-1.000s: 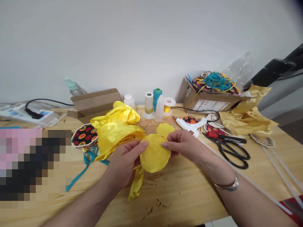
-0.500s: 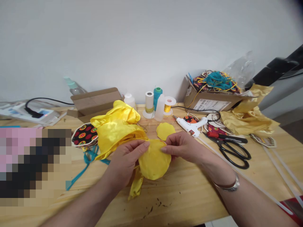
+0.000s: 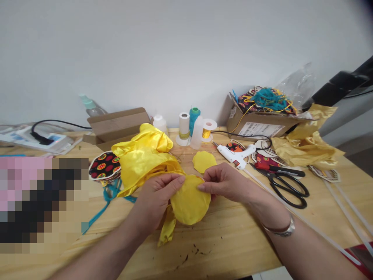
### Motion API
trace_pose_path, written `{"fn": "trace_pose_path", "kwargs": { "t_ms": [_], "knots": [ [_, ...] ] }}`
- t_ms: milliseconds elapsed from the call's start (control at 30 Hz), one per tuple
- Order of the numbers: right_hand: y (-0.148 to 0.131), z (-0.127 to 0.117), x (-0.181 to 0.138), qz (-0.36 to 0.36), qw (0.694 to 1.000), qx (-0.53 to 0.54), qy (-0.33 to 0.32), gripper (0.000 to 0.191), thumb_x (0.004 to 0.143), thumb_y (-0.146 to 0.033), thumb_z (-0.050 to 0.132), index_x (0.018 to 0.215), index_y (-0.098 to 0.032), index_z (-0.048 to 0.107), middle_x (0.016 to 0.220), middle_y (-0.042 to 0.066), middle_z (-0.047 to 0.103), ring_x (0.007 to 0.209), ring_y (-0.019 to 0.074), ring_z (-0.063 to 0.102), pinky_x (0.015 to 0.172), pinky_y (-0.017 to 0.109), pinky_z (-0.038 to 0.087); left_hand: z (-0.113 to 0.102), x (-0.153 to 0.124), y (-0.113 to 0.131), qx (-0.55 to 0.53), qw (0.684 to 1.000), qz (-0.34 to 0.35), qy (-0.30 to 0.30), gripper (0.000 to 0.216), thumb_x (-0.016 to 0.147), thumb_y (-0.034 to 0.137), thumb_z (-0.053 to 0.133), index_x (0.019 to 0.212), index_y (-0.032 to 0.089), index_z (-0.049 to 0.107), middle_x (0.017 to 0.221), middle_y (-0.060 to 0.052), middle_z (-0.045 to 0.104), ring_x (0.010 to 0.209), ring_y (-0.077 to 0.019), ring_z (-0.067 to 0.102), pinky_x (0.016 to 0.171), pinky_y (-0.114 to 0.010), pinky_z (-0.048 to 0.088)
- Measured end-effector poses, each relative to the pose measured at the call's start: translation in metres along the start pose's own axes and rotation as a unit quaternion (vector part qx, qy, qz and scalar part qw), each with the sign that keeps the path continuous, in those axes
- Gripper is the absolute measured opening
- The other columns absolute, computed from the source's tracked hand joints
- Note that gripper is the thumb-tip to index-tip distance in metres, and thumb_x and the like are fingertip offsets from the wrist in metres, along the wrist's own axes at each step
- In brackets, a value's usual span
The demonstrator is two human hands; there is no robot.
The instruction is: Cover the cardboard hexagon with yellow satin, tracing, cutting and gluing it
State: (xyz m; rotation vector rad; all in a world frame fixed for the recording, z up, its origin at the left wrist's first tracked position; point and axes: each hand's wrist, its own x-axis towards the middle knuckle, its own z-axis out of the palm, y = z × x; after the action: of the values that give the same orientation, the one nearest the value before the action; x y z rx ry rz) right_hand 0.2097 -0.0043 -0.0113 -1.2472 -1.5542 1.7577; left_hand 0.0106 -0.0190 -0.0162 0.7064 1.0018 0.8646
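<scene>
Between my two hands is a round yellow fabric piece (image 3: 190, 202), its face tilted toward me. The thumb and fingers of my left hand (image 3: 157, 200) pinch its upper left edge. On its upper right edge, my right hand (image 3: 225, 182) is closed in a pinch too; the fingertips behind the fabric are hidden. A narrow yellow fabric strip (image 3: 167, 229) hangs below my left hand. Just beyond the hands lies a smaller yellow disc (image 3: 204, 161) on the table. Shiny yellow satin (image 3: 145, 155) is bunched up at the left, close to my left hand.
A white glue gun (image 3: 237, 155) and black-handled scissors (image 3: 287, 188) lie to the right. At the back stand thread spools (image 3: 194, 120), a translucent bottle (image 3: 197, 134), an open cardboard box (image 3: 119, 124) and a filled box (image 3: 259, 128). Patterned pieces (image 3: 104, 166) lie left.
The round fabric piece has tipped slightly and its lower edge sits a little lower. Both hands keep their pinch at nearly the same spots.
</scene>
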Motion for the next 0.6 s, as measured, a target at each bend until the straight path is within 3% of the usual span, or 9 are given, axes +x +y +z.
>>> {"fn": "trace_pose_path", "kwargs": {
  "t_ms": [233,433,600],
  "knots": [
    [-0.0017,-0.002,0.0035,0.001,0.997,0.013,0.078,0.039,0.066,-0.048,0.076,0.058,-0.017,0.055,0.053,-0.003,0.054,0.048,0.0085,0.047,0.045,0.022,0.031,-0.0003,-0.0021,0.0043,0.007,1.0,-0.008,-0.025,0.035,0.075,0.051,0.071,0.085,0.018,0.078,0.075,-0.007,0.078,0.076,-0.0269,0.073,0.061,-0.03,0.057],
    [-0.0019,-0.002,0.0059,-0.006,0.993,0.021,0.113,0.038,0.066,-0.048,0.076,0.057,-0.017,0.056,0.05,-0.003,0.054,0.047,0.008,0.044,0.045,0.022,0.027,0.0013,-0.0012,0.0025,0.039,0.999,-0.005,-0.016,0.029,0.066,0.035,0.082,0.085,0.015,0.076,0.081,-0.009,0.078,0.071,-0.0222,0.073,0.065,-0.029,0.058],
    [-0.0029,-0.0019,0.0057,-0.014,0.991,0.043,0.13,0.038,0.064,-0.049,0.077,0.057,-0.017,0.056,0.049,-0.003,0.053,0.046,0.0079,0.045,0.044,0.022,0.028,-0.0016,0.0005,0.0006,0.043,0.999,-0.003,-0.02,0.03,0.073,0.038,0.078,0.09,0.014,0.075,0.084,-0.01,0.078,0.07,-0.0201,0.073,0.06,-0.026,0.058]
  ]
}}
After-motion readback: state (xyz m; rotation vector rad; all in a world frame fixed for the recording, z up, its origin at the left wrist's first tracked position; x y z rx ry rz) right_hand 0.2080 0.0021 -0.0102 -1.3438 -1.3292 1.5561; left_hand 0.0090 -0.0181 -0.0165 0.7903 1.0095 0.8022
